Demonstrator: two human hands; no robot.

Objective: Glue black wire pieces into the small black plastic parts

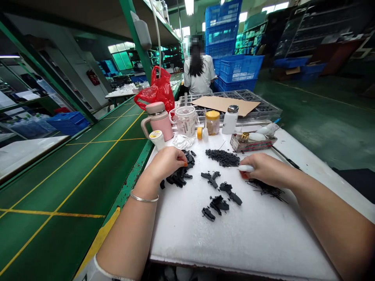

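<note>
My left hand [166,164], with orange on the fingertips, pinches at the edge of a heap of black plastic parts [178,177]; what lies between the fingers is hidden. In my right hand [260,168] is a small white tapered bottle [246,168], its thin tip pointing left. Under that hand lie thin black strips [268,189]. A pile of tiny black rings [223,157] sits between both hands. Nearer to me are several black parts with small pieces attached [219,205], scattered in small groups on the white tabletop [187,230].
Along the back stand a pink mug [164,127], a clear lidded cup [186,121], a yellow-lidded jar [212,123], a white bottle [230,120] and a small box [253,142]. A green conveyor belt [88,171] runs at left. A person [199,74] sits ahead by blue crates [240,68].
</note>
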